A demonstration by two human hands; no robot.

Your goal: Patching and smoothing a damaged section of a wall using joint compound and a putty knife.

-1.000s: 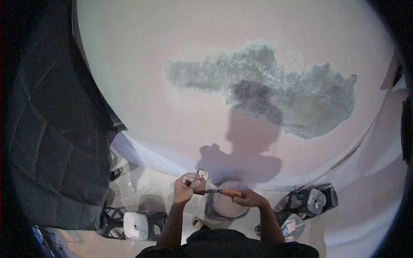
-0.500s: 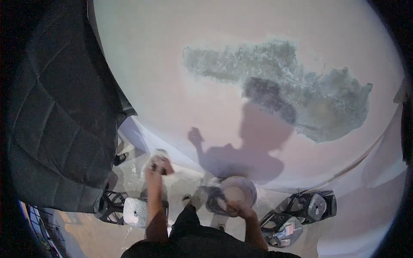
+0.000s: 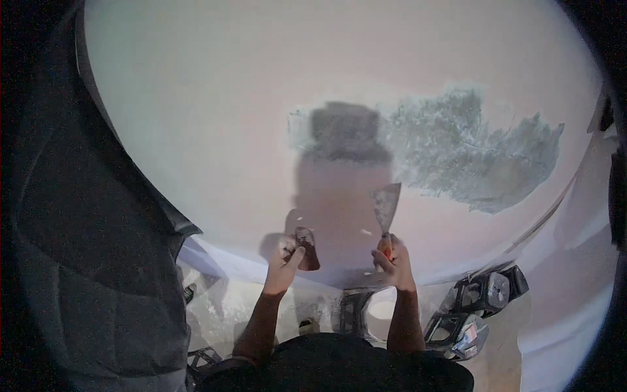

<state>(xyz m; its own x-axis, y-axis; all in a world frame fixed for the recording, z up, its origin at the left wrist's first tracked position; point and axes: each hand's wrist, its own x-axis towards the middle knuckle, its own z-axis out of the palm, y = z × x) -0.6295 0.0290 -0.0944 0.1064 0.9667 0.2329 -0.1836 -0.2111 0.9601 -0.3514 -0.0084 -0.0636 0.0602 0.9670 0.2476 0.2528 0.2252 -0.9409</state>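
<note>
In front of the wall, my right hand (image 3: 395, 262) is closed round the orange-red handle of a putty knife (image 3: 386, 208). Its wide grey blade points up, with pale smears on it. Level with it on the left, my left hand (image 3: 284, 260) grips a small flat reddish-brown piece (image 3: 307, 251) with a greyish upper end; its exact kind does not show. Behind both hands stands the pale pinkish wall (image 3: 196, 130), with a large rough grey-green patch (image 3: 444, 144). My shadow covers the patch's left part. Small white bits show near the hands.
Low by my right forearm stands a round bucket (image 3: 381, 313) of pale material, beside a dark stool (image 3: 353, 317). More dark stools (image 3: 464, 336) with things on them are at the right. A dark quilted cloth (image 3: 85, 228) hangs on the left; whitish sheeting (image 3: 562, 294) is at the far right.
Both hands have risen from low down to in front of the wall. My right hand has come up from the bucket with the putty knife. The view has shifted, and my shadow lies further left.
</note>
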